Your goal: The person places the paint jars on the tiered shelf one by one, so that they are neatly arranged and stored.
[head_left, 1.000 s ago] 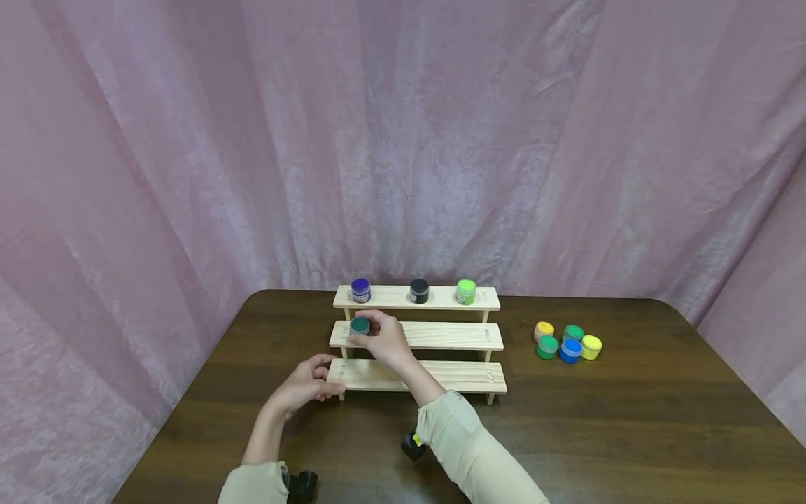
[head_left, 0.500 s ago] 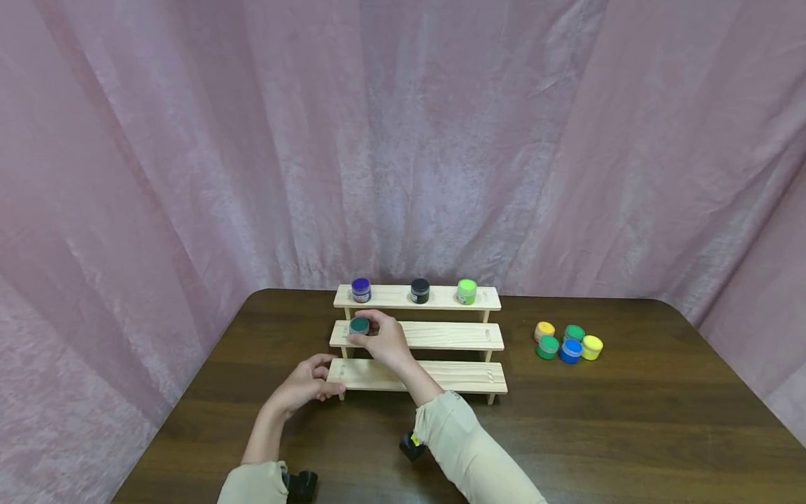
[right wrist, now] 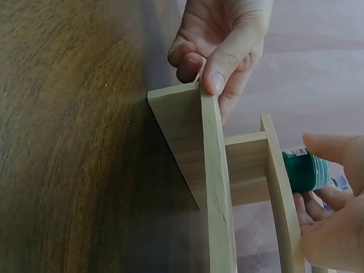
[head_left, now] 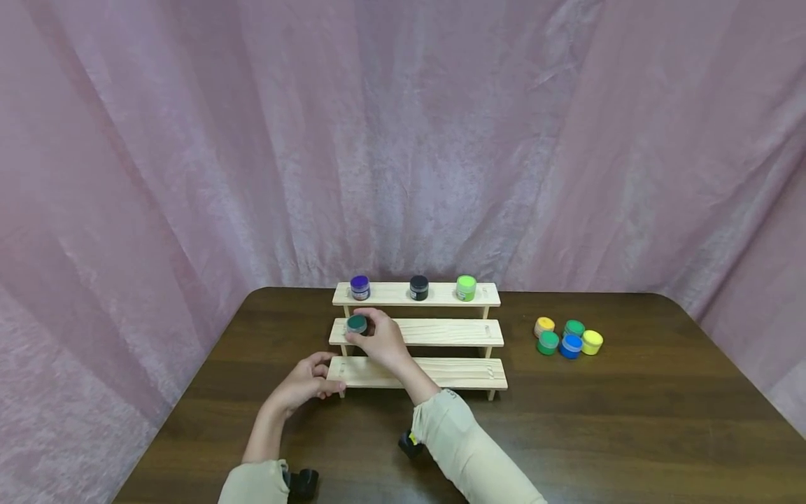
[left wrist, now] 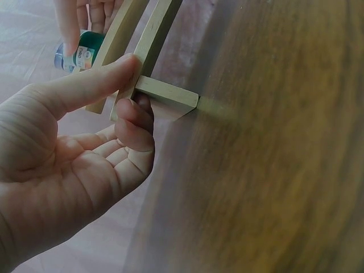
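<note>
A three-step wooden rack (head_left: pixel 415 373) stands on the table. My left hand (head_left: pixel 303 383) pinches the left end of its lowest step between thumb and curled fingers, as the left wrist view also shows. My right hand (head_left: pixel 383 341) holds a small dark green paint jar (head_left: pixel 356 324) by its sides at the left end of the middle step. In the right wrist view the green jar (right wrist: pixel 300 170) has its base against that step. Along the top step stand a purple jar (head_left: pixel 360 288), a black jar (head_left: pixel 418 288) and a light green jar (head_left: pixel 466 288).
Right of the rack, several paint jars stand grouped on the brown table (head_left: pixel 630 399): an orange-yellow one (head_left: pixel 544 326), two green ones (head_left: pixel 548 342), a blue one (head_left: pixel 571 346) and a yellow one (head_left: pixel 592 342). A pink curtain (head_left: pixel 403 140) hangs behind the table.
The right hand and the green jar have shifted very slightly to the left on the middle step. The left hand keeps its hold on the rack.
</note>
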Demonstrator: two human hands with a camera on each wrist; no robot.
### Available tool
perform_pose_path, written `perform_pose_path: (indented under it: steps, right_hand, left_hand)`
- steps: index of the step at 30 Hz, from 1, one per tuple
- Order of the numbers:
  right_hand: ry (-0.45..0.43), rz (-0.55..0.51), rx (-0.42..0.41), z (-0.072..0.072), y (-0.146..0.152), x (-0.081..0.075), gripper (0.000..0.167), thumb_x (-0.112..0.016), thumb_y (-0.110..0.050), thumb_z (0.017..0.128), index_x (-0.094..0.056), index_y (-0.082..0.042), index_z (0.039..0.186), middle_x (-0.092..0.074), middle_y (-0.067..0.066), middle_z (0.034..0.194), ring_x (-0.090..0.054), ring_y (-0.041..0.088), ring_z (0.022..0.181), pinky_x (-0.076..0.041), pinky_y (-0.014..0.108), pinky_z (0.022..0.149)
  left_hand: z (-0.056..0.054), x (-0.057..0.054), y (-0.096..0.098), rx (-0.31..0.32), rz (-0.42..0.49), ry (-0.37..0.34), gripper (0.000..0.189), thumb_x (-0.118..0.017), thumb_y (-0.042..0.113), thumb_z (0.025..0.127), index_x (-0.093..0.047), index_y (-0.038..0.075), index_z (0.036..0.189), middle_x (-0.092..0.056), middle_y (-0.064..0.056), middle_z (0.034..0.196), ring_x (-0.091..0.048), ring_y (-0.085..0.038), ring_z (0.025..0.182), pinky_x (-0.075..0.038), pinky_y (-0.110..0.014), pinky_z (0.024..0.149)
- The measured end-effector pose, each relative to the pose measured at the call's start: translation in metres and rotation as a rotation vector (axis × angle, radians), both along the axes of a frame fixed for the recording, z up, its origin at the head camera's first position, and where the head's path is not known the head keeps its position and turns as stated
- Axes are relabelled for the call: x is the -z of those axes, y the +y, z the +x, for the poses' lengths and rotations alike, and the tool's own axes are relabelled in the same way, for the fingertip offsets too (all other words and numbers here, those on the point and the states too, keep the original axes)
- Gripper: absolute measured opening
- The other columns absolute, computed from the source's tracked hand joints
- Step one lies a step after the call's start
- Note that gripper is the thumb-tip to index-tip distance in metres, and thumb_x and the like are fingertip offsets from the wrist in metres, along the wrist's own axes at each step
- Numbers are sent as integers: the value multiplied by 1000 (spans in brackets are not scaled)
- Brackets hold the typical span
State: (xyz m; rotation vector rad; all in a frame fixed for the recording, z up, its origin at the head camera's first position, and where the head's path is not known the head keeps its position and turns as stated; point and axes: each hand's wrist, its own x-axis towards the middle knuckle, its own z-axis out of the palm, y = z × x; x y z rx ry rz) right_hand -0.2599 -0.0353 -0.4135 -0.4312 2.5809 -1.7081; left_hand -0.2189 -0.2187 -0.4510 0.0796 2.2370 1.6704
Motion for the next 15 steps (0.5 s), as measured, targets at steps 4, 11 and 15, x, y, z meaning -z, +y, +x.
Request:
perform_pose_path:
  steps: [4,11,15]
  right_hand:
    - [-19,-47,-7,1,1,-1,53,-73,-13,86,-54,-1,134,-60,19,126,-62,32,110,-53,37,92]
    - [-54,-111,1,3,7,-4,57,-74,-18,86,-52,-2,136,-58,17,134,-57,33,122,-47,43,102]
    - [-34,-127,12,4,14,-5,54,-72,-17,87,-53,-2,135,-58,19,134,-55,34,124,-46,44,103]
  left_hand:
    - [0,1,0,-3,0,1,75,-72,8,83,-31,-12,142,-63,-3,82,-51,-14,69,-45,-25,63]
    - [0,2,-1,5,6,11,75,-72,7,82,-31,-13,142,-63,-2,82,-52,-13,69,-45,-25,63]
    - [-1,2,-1,4,-1,8,75,-72,7,82,-31,-13,142,-63,-2,81,-52,-13,69,-45,-25,63]
